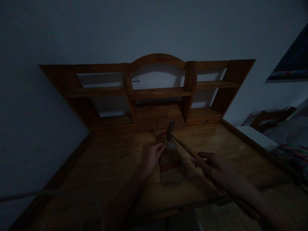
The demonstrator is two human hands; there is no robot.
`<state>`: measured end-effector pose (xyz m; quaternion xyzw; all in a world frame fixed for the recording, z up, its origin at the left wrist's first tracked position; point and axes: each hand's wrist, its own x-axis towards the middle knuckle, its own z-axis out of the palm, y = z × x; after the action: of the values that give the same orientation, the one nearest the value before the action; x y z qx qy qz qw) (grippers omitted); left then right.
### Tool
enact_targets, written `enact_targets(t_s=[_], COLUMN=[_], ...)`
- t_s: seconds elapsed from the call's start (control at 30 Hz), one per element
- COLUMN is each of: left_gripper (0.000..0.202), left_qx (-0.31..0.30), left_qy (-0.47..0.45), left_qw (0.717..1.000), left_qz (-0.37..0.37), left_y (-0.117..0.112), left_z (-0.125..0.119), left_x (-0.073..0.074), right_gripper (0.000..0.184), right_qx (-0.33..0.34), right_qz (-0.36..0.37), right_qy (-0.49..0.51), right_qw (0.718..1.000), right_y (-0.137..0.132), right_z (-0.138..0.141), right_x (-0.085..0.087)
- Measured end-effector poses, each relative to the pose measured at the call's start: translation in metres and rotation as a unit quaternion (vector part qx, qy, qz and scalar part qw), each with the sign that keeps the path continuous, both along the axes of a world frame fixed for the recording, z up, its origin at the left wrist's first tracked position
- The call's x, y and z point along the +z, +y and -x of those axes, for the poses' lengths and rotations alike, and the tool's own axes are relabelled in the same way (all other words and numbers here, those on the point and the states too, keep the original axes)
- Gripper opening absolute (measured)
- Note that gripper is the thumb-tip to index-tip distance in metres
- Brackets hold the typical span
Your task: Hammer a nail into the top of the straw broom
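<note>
My right hand [211, 165] is closed round the wooden handle of a hammer [184, 146]. The hammer's dark head [170, 130] is over the far end of a brown patterned cloth piece [171, 175] with a dark red band. This cloth piece lies on the wooden desk [108, 170]. At its left edge, close to the hammer head, the thumb and fingers of my left hand [154, 155] are pinched together. What they hold, if anything, is too small and dark to make out. A small pale patch shows on the cloth beneath the hammer.
A wooden shelf unit [161, 93] with open compartments stands along the desk's back edge. A thin dark stick-like thing [125, 155] lies on the desk at left. Beyond the right edge are a white surface [256, 136] and a wooden chair back [274, 117]. The room is dim.
</note>
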<state>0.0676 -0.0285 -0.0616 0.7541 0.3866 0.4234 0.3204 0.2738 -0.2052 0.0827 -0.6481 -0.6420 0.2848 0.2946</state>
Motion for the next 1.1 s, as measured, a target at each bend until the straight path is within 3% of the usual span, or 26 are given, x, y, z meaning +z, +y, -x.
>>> enact_targets(t_s=[0.17, 0.33, 0.43, 0.7, 0.93, 1.1], left_gripper=[0.027, 0.026, 0.026, 0.021, 0.022, 0.020], left_qx=[0.022, 0.029, 0.028, 0.030, 0.074, 0.070], left_qy=[0.020, 0.015, 0.040, 0.055, 0.074, 0.082], left_qw=[0.999, 0.999, 0.998, 0.998, 0.994, 0.993], left_qz=[-0.011, -0.022, -0.032, -0.023, -0.015, -0.036], left_y=[-0.003, -0.001, -0.002, -0.009, -0.008, -0.008], left_z=[-0.001, -0.002, -0.001, -0.002, -0.004, -0.004], left_x=[0.003, 0.000, 0.003, 0.013, 0.012, 0.013], right_gripper=[0.047, 0.050, 0.052, 0.051, 0.048, 0.044], right_qx=[0.008, 0.008, 0.011, 0.067, 0.025, 0.021], right_qz=[0.063, -0.016, -0.002, 0.039, 0.007, -0.001], right_qy=[0.006, -0.007, 0.012, 0.002, -0.012, -0.022], right_qw=[0.998, 1.000, 1.000, 0.997, 1.000, 1.000], right_y=[0.007, 0.004, 0.002, 0.007, 0.004, 0.003], right_z=[0.000, 0.002, 0.004, -0.001, -0.001, 0.000], right_x=[-0.006, -0.004, -0.004, -0.028, -0.005, -0.001])
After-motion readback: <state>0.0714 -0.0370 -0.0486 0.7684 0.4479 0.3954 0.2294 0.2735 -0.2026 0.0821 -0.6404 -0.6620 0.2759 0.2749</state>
